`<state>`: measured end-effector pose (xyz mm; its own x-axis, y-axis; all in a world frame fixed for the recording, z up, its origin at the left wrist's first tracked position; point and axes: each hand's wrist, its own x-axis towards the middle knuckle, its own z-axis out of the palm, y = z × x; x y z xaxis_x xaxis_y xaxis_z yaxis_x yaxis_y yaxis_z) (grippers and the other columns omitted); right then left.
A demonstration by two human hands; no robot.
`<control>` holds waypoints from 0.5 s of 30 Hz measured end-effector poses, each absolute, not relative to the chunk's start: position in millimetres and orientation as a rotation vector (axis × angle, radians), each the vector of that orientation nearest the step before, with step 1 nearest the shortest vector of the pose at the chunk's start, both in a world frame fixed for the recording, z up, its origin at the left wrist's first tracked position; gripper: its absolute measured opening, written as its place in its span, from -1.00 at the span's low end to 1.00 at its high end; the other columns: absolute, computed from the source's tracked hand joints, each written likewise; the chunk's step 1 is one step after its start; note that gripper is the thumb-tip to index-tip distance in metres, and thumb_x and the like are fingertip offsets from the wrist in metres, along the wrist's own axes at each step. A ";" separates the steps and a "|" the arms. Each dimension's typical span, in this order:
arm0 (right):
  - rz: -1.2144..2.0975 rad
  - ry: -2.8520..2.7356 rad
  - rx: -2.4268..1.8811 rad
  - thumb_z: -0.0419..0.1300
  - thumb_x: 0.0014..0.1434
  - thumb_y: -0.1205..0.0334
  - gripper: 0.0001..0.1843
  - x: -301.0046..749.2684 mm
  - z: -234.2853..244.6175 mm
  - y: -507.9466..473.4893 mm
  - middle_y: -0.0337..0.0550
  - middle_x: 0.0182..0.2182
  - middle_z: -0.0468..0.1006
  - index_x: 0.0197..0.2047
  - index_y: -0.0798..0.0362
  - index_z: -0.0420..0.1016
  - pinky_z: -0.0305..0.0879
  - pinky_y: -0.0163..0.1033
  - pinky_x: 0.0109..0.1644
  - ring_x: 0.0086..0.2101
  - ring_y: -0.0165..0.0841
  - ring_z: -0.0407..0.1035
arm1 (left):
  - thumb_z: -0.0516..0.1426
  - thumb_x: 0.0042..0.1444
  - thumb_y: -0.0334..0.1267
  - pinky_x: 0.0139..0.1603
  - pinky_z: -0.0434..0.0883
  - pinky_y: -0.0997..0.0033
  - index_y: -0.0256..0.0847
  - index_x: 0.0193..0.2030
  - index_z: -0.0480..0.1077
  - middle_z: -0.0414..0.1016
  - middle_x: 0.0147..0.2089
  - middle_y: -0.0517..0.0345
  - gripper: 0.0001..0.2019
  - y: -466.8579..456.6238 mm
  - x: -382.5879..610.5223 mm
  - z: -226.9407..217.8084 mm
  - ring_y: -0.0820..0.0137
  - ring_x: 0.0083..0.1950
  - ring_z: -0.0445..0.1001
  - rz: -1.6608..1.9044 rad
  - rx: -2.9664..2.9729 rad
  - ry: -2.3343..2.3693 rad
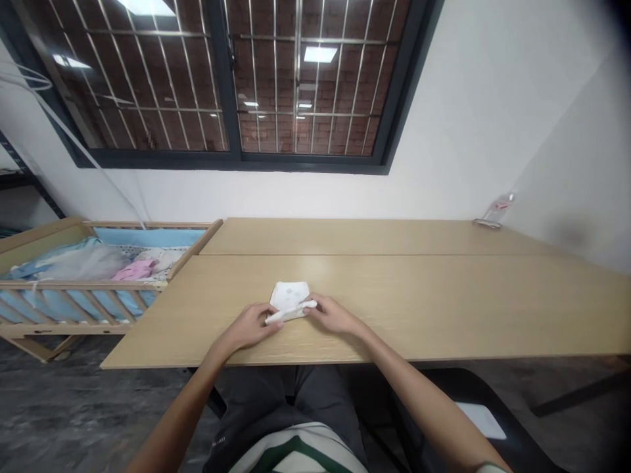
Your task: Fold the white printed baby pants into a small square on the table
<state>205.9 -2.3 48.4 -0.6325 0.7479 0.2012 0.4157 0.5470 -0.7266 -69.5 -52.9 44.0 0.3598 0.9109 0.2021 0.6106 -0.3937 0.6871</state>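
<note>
A small white diaper (289, 297) with a faint print lies on the wooden table, its near end rolled or folded up into a narrow band. At the left end of that band, my left hand (251, 325) pinches it between thumb and fingers. My right hand (331, 313) grips the band's other end the same way. The far part of the diaper rests flat on the tabletop. Parts of my fingertips are hidden behind the folded edge.
The wooden table (444, 295) stretches far to the right, with a clear plastic bottle (500, 207) at its back right corner. Left of it stands a wooden crib (113, 325) holding bedding and a pink cloth (135, 269). A black chair (458, 384) is below the table at right.
</note>
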 end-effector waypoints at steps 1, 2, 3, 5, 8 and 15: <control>0.893 -2.231 -0.959 0.10 0.36 -0.02 -0.62 204.7 46.9 1.9 -0.03 -0.08 0.61 0.05 0.07 0.49 0.38 -0.12 -0.03 -0.14 -0.19 0.46 | 0.24 0.12 0.00 0.06 0.41 0.30 -0.18 -0.04 0.54 0.63 0.01 0.05 -0.63 -49.0 -69.7 44.4 0.16 0.00 0.54 0.770 2.101 1.313; 0.898 -2.183 -0.981 0.10 0.36 -0.03 -0.61 203.3 44.9 6.3 -0.03 -0.09 0.60 0.05 0.08 0.48 0.39 -0.12 -0.05 -0.15 -0.19 0.46 | 0.25 0.09 -0.01 0.05 0.42 0.30 -0.19 -0.02 0.54 0.63 0.03 0.05 -0.61 -44.2 -69.3 44.5 0.16 0.01 0.54 0.759 2.080 1.318; 0.898 -2.143 -1.006 0.09 0.36 -0.04 -0.60 201.7 42.4 10.9 -0.03 -0.11 0.60 0.04 0.08 0.47 0.39 -0.13 -0.08 -0.17 -0.20 0.46 | 0.23 0.11 -0.01 0.03 0.44 0.30 -0.21 -0.01 0.54 0.63 0.02 0.04 -0.60 -38.8 -68.4 44.3 0.16 -0.01 0.55 0.754 2.060 1.331; 0.867 -2.081 -1.082 0.09 0.35 -0.07 -0.59 198.1 36.8 20.3 -0.05 -0.19 0.59 -0.01 0.10 0.46 0.37 -0.16 -0.16 -0.25 -0.24 0.44 | 0.14 0.19 -0.01 -0.03 0.46 0.30 -0.25 0.00 0.54 0.65 -0.04 0.02 -0.60 -26.6 -65.6 43.0 0.17 -0.04 0.55 0.766 2.027 1.391; 0.761 -2.004 -1.200 0.12 0.30 -0.08 -0.63 192.5 29.1 34.1 -0.12 -0.32 0.54 -0.14 0.09 0.44 0.33 -0.21 -0.26 -0.35 -0.29 0.38 | 0.08 0.25 -0.01 -0.09 0.46 0.30 -0.28 0.01 0.52 0.66 -0.15 -0.02 -0.59 -9.0 -60.5 39.7 0.18 -0.11 0.55 0.779 1.999 1.537; 0.668 -1.850 -1.352 0.25 0.15 0.05 -0.69 185.6 14.5 60.7 -0.16 -0.30 0.53 -0.11 0.05 0.38 0.32 -0.22 -0.26 -0.32 -0.29 0.40 | 0.13 0.25 -0.05 -0.14 0.38 0.31 -0.22 -0.07 0.46 0.63 -0.18 -0.02 -0.71 10.3 -51.4 29.6 0.18 -0.14 0.57 0.701 1.962 1.894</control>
